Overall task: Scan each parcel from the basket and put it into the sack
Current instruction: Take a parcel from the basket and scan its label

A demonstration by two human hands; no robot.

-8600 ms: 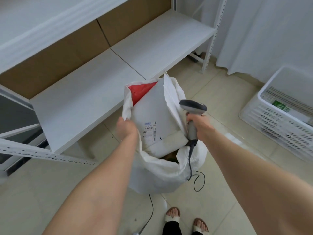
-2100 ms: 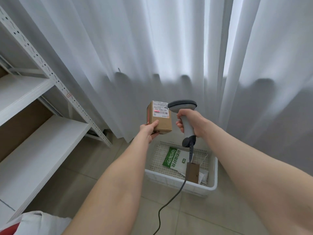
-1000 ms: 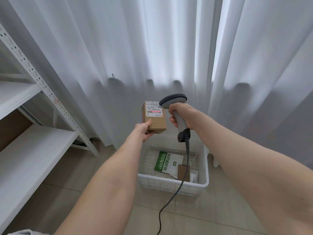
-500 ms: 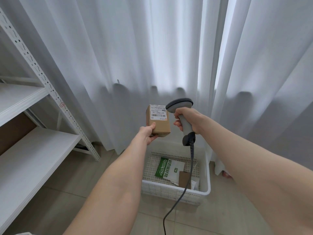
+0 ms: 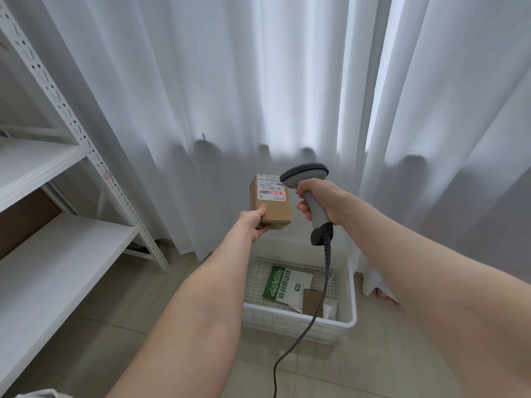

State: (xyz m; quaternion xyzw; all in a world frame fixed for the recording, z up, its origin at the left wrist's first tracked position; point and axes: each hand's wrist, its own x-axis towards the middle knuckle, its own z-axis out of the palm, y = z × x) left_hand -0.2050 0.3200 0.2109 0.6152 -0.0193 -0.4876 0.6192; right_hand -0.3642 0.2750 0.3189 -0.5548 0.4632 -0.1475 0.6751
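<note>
White curtain (image 5: 201,81) | left hand (image 5: 254,225) grips parcel (image 5: 271,201) | scanner (image 5: 309,191) right

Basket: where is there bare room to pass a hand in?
The basket floor is bare along its left side and far edge, beside the green packet. The near-right corner is crowded: a brown parcel, white packets and the scanner cable hanging over it.

Our two forearms are bare to the frame edge, no sleeves, with our left hand (image 5: 253,225) and right hand (image 5: 321,201) ringless.
</note>
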